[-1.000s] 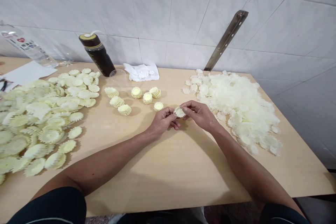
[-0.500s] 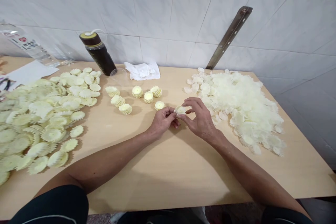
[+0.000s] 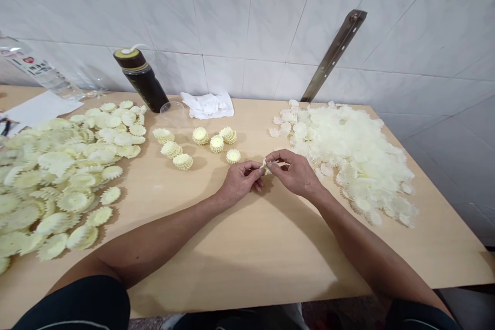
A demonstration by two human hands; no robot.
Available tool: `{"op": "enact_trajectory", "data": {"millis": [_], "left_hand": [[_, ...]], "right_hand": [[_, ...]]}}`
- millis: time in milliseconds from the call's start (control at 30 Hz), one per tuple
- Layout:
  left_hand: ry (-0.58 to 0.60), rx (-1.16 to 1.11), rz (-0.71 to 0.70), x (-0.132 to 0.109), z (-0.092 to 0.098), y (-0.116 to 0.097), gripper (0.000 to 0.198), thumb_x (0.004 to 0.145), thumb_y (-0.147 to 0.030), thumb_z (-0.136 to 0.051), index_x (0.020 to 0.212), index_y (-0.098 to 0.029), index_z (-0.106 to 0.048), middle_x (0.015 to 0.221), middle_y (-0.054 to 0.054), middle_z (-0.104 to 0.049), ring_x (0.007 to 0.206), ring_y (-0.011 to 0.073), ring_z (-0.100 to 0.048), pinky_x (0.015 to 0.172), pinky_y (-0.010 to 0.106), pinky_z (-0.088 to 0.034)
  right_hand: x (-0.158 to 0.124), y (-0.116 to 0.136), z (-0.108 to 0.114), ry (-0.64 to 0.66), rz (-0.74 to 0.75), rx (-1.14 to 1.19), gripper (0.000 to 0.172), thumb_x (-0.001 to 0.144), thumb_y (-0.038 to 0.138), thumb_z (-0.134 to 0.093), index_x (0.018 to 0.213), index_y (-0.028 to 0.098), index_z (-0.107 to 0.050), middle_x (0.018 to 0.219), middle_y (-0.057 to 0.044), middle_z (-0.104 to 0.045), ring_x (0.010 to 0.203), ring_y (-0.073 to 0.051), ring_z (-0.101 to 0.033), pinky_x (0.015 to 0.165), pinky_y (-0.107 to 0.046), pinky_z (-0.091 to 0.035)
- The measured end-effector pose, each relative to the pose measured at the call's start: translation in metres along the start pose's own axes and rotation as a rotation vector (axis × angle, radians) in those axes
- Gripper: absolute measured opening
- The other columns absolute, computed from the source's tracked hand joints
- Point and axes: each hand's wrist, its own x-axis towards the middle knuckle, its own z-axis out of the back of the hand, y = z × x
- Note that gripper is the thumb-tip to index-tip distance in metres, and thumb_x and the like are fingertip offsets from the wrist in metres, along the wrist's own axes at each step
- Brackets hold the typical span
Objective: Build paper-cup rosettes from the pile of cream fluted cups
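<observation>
Both hands meet over the middle of the table around a small pale-yellow scalloped disc (image 3: 266,166), mostly hidden by the fingers. My left hand (image 3: 238,184) pinches its left side between thumb and fingers. From the right, my right hand (image 3: 294,172) has closed thumb and fingertips on the same piece. Just beyond my left hand stands a small stack of scalloped discs (image 3: 233,156). Several more such stacks (image 3: 182,161) are grouped farther left and back. To the right of my right hand spreads a heap of thin, translucent scalloped discs (image 3: 348,149).
A large pile of thicker yellowish discs (image 3: 73,180) covers the table's left side. Along the wall are a dark bottle (image 3: 145,82), a clear plastic bottle (image 3: 42,69), a clear round lid (image 3: 172,112), crumpled white tissue (image 3: 209,105) and a leaning slotted metal bar (image 3: 334,54).
My right hand's fingers, spread over the disc before, have closed down onto it. The piece is now more covered and turned on edge. The view has shifted slightly.
</observation>
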Motion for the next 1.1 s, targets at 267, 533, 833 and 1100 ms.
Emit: {"op": "enact_trajectory", "data": {"millis": [267,533,833,1100], "left_hand": [[-0.006,0.047,0.004,-0.002,-0.002,-0.001,0.039,0.087,-0.050,-0.081,0.092,-0.015,-0.066,0.061,0.003,-0.070,0.050,0.0135,-0.066,0.048,0.022,-0.049],[0.013,0.024,0.049,-0.004,-0.002,-0.007,0.039,0.086,-0.046,-0.082,0.101,-0.014,-0.067,0.067,0.003,-0.072,0.057,0.0168,-0.071,0.056,0.026,-0.059],[0.028,0.027,0.011,0.000,-0.001,-0.004,0.053,0.083,-0.064,-0.082,0.091,-0.014,-0.067,0.063,0.003,-0.071,0.051,0.0146,-0.067,0.052,0.025,-0.058],[0.172,0.067,0.059,-0.018,-0.010,0.008,0.048,0.088,-0.061,-0.079,0.084,-0.015,-0.064,0.062,0.005,-0.070,0.050,0.0139,-0.066,0.049,0.024,-0.055]], "right_hand": [[0.000,-0.003,-0.002,-0.251,0.043,-0.076,0.024,0.104,0.043,-0.060,0.097,0.022,-0.070,0.089,-0.005,-0.077,0.075,-0.021,-0.074,0.073,-0.035,-0.061],[-0.004,-0.007,-0.008,-0.256,0.065,-0.056,0.029,0.101,0.046,-0.067,0.118,0.023,-0.066,0.089,-0.004,-0.078,0.071,-0.018,-0.073,0.068,-0.030,-0.059],[-0.007,0.001,-0.012,-0.268,0.179,-0.114,0.020,0.099,0.040,-0.070,0.111,0.023,-0.070,0.088,-0.004,-0.079,0.074,-0.019,-0.076,0.068,-0.030,-0.061],[0.027,-0.013,0.042,-0.659,-0.039,0.088,0.023,0.091,0.039,-0.077,0.099,0.021,-0.065,0.077,0.002,-0.070,0.057,-0.016,-0.070,0.051,-0.027,-0.060]]}}
